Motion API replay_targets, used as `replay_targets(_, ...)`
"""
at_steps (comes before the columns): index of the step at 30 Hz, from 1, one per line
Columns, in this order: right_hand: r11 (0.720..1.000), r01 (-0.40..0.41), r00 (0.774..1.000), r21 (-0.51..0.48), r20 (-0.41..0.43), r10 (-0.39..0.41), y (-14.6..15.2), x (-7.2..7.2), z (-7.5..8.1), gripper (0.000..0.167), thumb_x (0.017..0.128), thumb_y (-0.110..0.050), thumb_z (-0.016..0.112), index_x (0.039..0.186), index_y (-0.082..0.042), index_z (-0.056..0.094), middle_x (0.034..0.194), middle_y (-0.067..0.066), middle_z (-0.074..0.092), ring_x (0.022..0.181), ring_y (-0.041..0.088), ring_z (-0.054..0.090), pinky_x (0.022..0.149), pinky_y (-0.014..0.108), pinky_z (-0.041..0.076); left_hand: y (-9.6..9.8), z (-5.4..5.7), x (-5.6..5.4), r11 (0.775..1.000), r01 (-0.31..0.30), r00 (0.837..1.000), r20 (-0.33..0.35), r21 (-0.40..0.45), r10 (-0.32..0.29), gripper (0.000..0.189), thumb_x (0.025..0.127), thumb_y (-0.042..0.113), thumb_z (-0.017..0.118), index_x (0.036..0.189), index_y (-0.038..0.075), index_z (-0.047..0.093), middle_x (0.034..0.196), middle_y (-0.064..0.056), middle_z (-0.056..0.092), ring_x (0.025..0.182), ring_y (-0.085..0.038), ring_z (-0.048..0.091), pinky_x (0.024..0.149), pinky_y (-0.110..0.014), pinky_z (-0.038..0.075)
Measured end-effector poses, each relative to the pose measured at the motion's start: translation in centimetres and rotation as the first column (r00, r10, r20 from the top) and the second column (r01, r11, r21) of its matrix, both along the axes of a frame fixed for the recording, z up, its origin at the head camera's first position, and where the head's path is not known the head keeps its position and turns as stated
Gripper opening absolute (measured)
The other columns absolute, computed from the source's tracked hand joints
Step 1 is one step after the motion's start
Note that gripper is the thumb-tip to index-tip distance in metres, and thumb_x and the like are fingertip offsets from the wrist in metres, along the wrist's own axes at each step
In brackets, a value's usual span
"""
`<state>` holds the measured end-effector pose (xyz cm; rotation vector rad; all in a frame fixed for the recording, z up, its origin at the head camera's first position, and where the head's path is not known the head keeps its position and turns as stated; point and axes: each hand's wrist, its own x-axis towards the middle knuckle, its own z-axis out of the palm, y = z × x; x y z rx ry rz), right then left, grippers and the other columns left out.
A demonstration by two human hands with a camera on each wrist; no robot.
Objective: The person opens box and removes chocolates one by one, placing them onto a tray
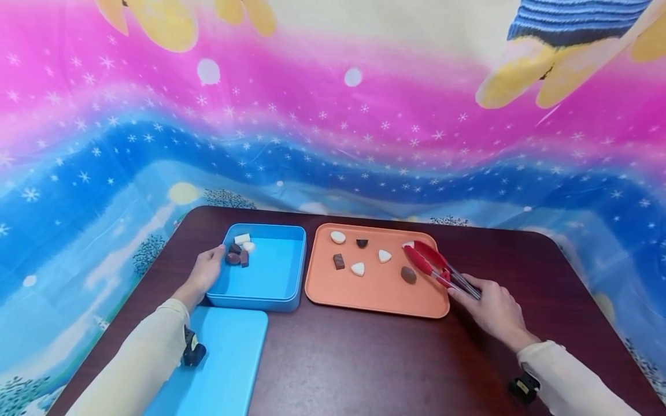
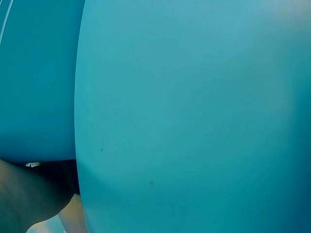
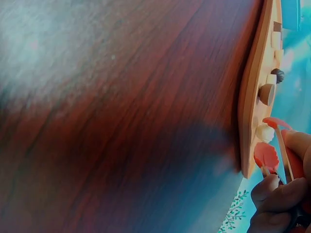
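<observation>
At the left, my left hand (image 1: pixel 207 268) holds the side of a blue box (image 1: pixel 273 266), fingertips at its rim; the fingers' far side is hidden. Several brown and white chocolates (image 1: pixel 244 258) lie bunched in the box's left part. My right hand (image 1: pixel 496 309) grips red-tipped metal tongs (image 1: pixel 460 283) over the right end of an orange tray (image 1: pixel 374 300). Between the spread tong tips shows a white chocolate (image 3: pixel 265 133), partly covered by them in the head view. Near the tongs lies a round brown chocolate (image 1: pixel 408 275).
A blue lid (image 1: pixel 229 352) lies in front of the box, partly under the left forearm. More chocolates, such as a square brown one (image 1: pixel 339 262) and a white triangular one (image 1: pixel 358 268), are spread over the tray. Behind the dark wooden table (image 1: pixel 364 364) hangs a patterned cloth (image 1: pixel 312 127).
</observation>
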<state>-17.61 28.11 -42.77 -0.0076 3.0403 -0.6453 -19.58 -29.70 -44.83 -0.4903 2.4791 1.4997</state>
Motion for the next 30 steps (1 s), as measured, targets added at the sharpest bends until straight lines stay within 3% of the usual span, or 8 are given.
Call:
replay_targets(6,1.000,0.006,0.999,0.014,0.042,-0.007,0.42,0.22,0.29,0.088,0.089,-0.069,0.062,0.146,-0.002,0.052,0.097,0.018,0.069,0.066,0.020,0.050,0.051,0.031,0.035,-0.10,0.01,-0.08,1.000,0.002,1.000,0.005,-0.011,-0.002,0.074,0.108,0.054,0.016,0.162,0.003,0.012,0.168,-0.026,0.014,0.154,-0.050,0.015,0.122,-0.069,0.018)
replay_targets(15,0.999,0.031,1.000,0.020,0.005,-0.031,0.74,0.55,0.77,0.090,0.088,-0.070,0.063,0.147,-0.003,0.051,0.116,0.030,0.068,0.076,0.025,0.058,0.055,0.029,0.040,-0.07,-0.18,-0.07,1.000,0.006,1.000,-0.006,-0.024,-0.006,0.076,0.108,0.055,0.014,0.161,-0.001,0.009,0.167,-0.028,0.012,0.154,-0.050,0.013,0.123,-0.068,0.017)
replay_targets(20,0.999,0.036,0.999,0.012,-0.002,-0.036,0.73,0.61,0.71,0.094,0.085,-0.071,0.066,0.147,-0.003,0.050,0.093,0.017,0.072,0.071,0.022,0.055,0.054,0.029,0.037,-0.11,-0.05,-0.08,1.000,0.014,1.000,-0.006,-0.026,-0.014,0.078,0.108,0.056,0.013,0.161,-0.001,0.010,0.167,-0.029,0.013,0.153,-0.052,0.015,0.122,-0.069,0.018)
replay_targets(22,0.999,0.038,0.999,0.008,0.003,-0.038,0.68,0.63,0.60,0.099,0.083,-0.072,0.068,0.148,-0.001,0.048,0.086,0.011,0.070,0.071,0.021,0.054,0.054,0.029,0.037,-0.11,-0.06,-0.08,1.000,0.018,1.000,-0.011,-0.017,-0.018,0.077,0.108,0.056,0.014,0.161,0.001,0.016,0.166,-0.028,0.018,0.153,-0.051,0.018,0.122,-0.069,0.019)
replay_targets(26,0.999,0.051,0.999,0.009,-0.013,-0.051,0.49,0.72,0.60,0.106,0.079,-0.073,0.071,0.150,0.001,0.045,0.086,0.008,0.070,0.073,0.021,0.055,0.055,0.029,0.037,-0.08,-0.10,0.03,1.000,0.032,0.999,-0.010,0.001,-0.032,0.073,0.108,0.055,0.015,0.159,0.005,0.031,0.163,-0.026,0.030,0.151,-0.050,0.025,0.120,-0.071,0.022)
replay_targets(30,0.998,0.068,0.997,-0.003,-0.042,-0.068,0.07,0.94,0.99,0.106,0.078,-0.074,0.070,0.151,-0.001,0.044,0.082,0.005,0.065,0.070,0.019,0.052,0.054,0.028,0.035,-0.04,0.00,0.17,0.999,0.037,0.999,-0.006,0.011,-0.037,0.071,0.109,0.053,0.015,0.159,0.005,0.029,0.166,-0.025,0.024,0.154,-0.048,0.019,0.121,-0.071,0.019)
